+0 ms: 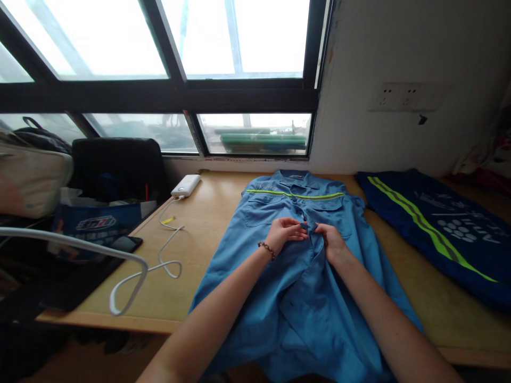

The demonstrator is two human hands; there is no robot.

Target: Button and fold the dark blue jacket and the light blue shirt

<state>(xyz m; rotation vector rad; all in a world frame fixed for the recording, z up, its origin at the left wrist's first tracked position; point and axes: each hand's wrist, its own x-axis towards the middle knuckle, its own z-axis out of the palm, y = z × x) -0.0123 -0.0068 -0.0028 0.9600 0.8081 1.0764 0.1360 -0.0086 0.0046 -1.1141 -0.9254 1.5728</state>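
Observation:
A light blue work shirt with a yellow-green reflective stripe across the chest lies front up on the table, its collar toward the window. Its lower edge hangs over the near side of the table. My left hand, a beaded bracelet at the wrist, pinches the front edge of the shirt below the stripe. Just to the right, my right hand grips the other side of the front opening, and the cloth is lifted and bunched between the two. Any button between the fingertips is too small to make out.
On the wooden table, a white power bank trails a white cable. A dark blue garment with a reflective stripe lies at the right. Bags and a black chair stand left, below the window.

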